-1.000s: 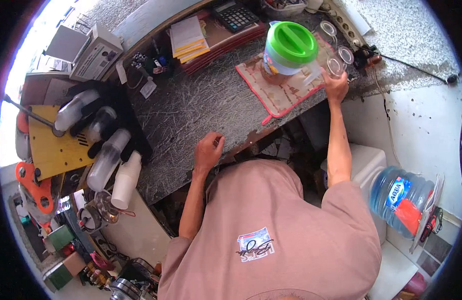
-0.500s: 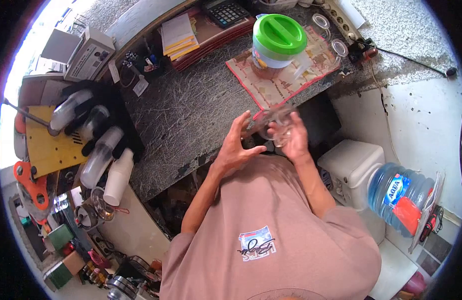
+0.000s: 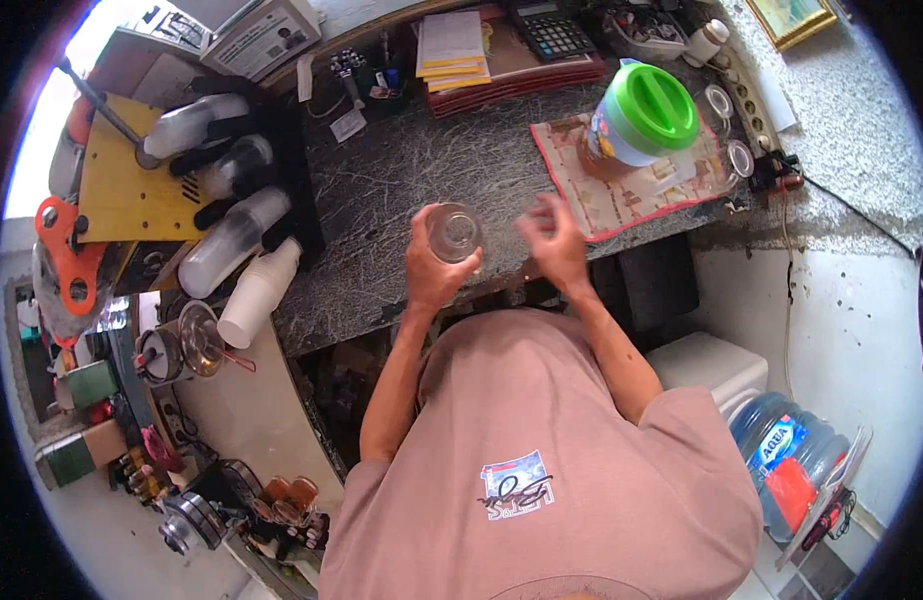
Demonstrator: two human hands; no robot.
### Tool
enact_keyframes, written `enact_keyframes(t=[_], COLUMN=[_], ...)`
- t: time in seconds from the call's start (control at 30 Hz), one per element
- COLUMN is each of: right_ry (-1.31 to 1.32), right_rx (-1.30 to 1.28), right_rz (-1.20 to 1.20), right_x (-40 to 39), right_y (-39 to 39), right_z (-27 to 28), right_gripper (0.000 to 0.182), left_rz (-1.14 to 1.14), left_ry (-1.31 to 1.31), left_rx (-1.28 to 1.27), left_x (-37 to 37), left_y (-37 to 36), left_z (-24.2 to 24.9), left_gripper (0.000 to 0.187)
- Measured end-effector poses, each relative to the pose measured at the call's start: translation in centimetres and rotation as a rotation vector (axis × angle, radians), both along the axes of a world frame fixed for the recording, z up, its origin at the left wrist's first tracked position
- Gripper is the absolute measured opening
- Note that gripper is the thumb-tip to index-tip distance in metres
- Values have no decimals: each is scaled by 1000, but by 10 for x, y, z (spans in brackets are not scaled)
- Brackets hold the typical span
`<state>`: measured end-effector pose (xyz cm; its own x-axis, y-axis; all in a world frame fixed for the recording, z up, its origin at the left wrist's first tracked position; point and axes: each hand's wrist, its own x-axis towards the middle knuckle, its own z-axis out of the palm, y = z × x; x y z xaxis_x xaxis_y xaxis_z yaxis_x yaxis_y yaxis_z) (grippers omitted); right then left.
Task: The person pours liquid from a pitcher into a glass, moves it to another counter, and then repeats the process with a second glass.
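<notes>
My left hand [image 3: 436, 262] is wrapped round a clear drinking glass [image 3: 455, 232], its round end facing me, above the front part of the dark scratched counter [image 3: 381, 180]. Thumb and fingers press on opposite sides of it. A short way to the right is my right hand [image 3: 555, 245], apart from the glass, its fingers loosely bent, spread and partly smeared by motion. Nothing shows in it. Beyond it stands a jug with a green lid [image 3: 656, 108] on a patterned cloth [image 3: 621, 205] with a red edge.
Stacked plastic cups [image 3: 226, 240] and paper cups [image 3: 256, 300] stick out at the left beside a yellow panel [image 3: 121, 195]. Folders with papers [image 3: 451, 50] and a calculator [image 3: 551, 30] lie at the back. A blue water bottle [image 3: 781, 450] is at the lower right, beside a white box [image 3: 711, 365].
The clear glass has gone from between my hands, close to the right one, into my left hand. My right hand has drawn away from it. The view has turned and shifted left.
</notes>
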<state>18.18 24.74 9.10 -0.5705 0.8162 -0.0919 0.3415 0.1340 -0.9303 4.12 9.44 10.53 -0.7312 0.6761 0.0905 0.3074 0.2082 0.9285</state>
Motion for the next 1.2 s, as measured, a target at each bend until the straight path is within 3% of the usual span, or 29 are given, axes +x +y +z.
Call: enact_keyframes(t=[0.1, 0.17, 0.27, 0.37, 0.5, 0.57, 0.7, 0.77, 0.8, 0.87, 0.97, 1.03, 1.07, 1.2], right_ry=[110, 123, 175, 109, 246, 628, 651, 729, 730, 695, 683, 667, 651, 612], right_rx=[477, 645, 872, 386, 255, -26, -72, -76, -76, -14, -15, -18, -24, -50], right_rz=[-338, -603, -754, -529, -441, -548, -538, -526, -521, -562, -439, -374, -318, -175], right_x=[30, 51, 64, 69, 55, 39, 47, 44, 41, 33, 37, 38, 38, 36], right_y=[36, 68, 114, 135, 138, 138, 163, 168, 166, 165, 166, 161, 159, 145], right_z=[22, 25, 27, 36, 48, 53, 35, 30, 34, 45, 54, 65, 70, 93], right_gripper=[31, 30, 35, 47, 44, 39, 38, 23, 23, 22, 19, 24, 36, 35], left_rz=[-6, -22, -51, -89, -117, -35, 169, 253, 258, 72, 57, 37, 9, -35], left_ry=[-33, -20, -76, -86, -119, -45, -79, -138, -138, -271, -179, -191, -203, -267], left_rx=[-82, -113, -76, -139, -86, -15, -53, -224, -221, -115, 87, 80, 67, 2], left_x=[-23, -35, -48, -53, -57, -50, -26, -18, -16, -10, 3, 5, 6, 2], left_y=[-8, -10, -11, -11, -14, -15, -29, -39, -42, -46, -39, -36, -36, -36], left_z=[-2, 1, -5, 3, -8, -8, -13, -23, -26, -32, -32, -28, -26, -31], left_gripper=[80, 81, 81, 85, 91, 91, 90, 69, 69, 37, 22, 24, 26, 31])
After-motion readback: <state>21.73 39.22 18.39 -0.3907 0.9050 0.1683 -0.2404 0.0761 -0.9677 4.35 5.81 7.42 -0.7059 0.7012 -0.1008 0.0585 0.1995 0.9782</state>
